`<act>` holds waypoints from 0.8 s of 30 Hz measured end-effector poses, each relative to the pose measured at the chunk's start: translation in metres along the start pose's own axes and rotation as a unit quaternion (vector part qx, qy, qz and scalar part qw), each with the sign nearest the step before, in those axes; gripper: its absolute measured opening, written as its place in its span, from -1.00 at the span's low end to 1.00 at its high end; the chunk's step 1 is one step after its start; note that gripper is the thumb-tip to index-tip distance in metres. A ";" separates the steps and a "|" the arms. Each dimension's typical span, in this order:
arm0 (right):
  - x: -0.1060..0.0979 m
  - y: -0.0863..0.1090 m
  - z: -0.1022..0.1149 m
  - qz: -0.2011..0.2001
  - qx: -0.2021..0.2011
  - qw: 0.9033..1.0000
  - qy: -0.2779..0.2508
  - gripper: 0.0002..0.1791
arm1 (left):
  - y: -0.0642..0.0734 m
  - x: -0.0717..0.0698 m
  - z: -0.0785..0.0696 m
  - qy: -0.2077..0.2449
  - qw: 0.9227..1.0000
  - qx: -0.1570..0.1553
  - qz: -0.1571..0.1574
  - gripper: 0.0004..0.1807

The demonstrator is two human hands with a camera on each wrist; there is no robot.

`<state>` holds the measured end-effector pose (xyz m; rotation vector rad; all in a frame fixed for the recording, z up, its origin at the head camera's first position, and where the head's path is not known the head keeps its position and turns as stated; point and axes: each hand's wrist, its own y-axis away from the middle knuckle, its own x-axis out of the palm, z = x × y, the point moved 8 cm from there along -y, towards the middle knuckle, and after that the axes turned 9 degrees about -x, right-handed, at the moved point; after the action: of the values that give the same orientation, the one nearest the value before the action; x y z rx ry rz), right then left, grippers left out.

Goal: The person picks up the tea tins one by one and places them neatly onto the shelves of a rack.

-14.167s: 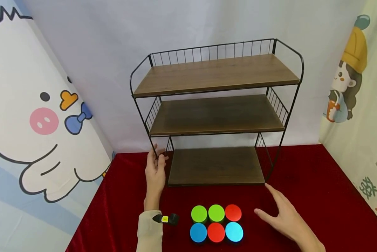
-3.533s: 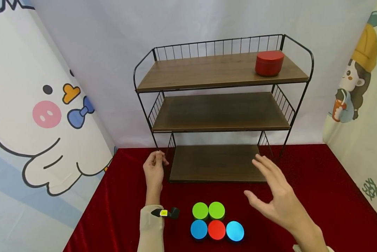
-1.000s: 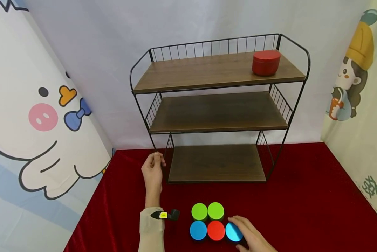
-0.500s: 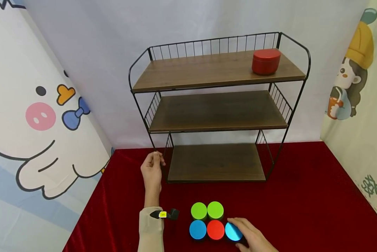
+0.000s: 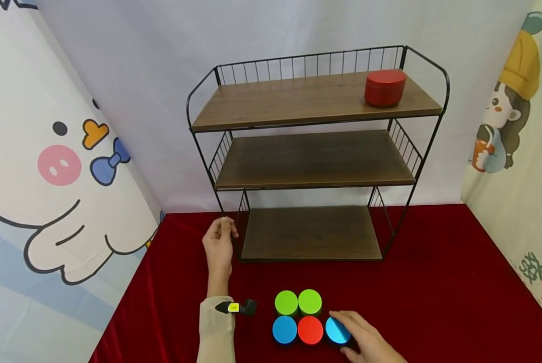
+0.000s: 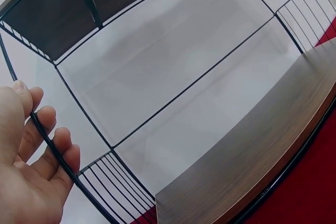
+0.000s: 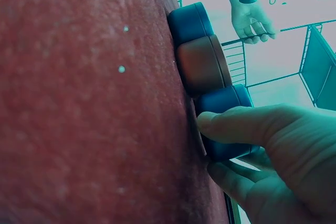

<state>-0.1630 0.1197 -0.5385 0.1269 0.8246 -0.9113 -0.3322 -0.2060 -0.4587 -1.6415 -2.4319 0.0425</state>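
My left hand (image 5: 218, 243) grips the front left post of the black wire rack (image 5: 316, 187) with thumb and curled fingers. The left wrist view shows the fingers (image 6: 63, 145) round the thin black bar. My right hand (image 5: 366, 340) holds a light-blue round tin (image 5: 337, 330) at the right end of the front row, thumb on one side and fingers on the other. Left of that tin stand a red tin (image 5: 310, 330) and a darker blue tin (image 5: 284, 330). Two green tins (image 5: 286, 303) form the row behind. Another red tin (image 5: 385, 88) sits on the top shelf, toward the right.
The rack has three brown wooden boards, the lowest board (image 5: 312, 234) close over the red cloth (image 5: 434, 282). Behind hangs a pale curtain (image 5: 298, 25). Printed cartoon sheets flank both sides.
A red tin has gone from the back row to the top shelf. My right hand has come down onto the light-blue tin, which has shifted slightly right. The left hand stays at the post.
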 end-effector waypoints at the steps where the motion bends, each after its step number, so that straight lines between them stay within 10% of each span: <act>1: -0.001 -0.001 0.001 0.002 0.005 1.000 0.001 -0.23 | 0.000 0.000 0.000 -0.001 1.000 0.000 0.000 -0.70; 11: -0.024 -0.011 0.011 -0.028 0.051 0.998 0.020 -0.23 | -0.001 0.001 0.000 -0.006 1.000 0.002 0.004 -0.71; 24: -0.063 -0.037 0.036 -0.159 -0.033 0.981 0.110 -0.15 | -0.001 -0.001 -0.001 -0.006 1.000 -0.001 0.002 -0.73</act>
<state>-0.1909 0.1219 -0.4619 0.0391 1.1005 -1.1831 -0.3324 -0.2069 -0.4581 -1.6524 -2.4366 0.0505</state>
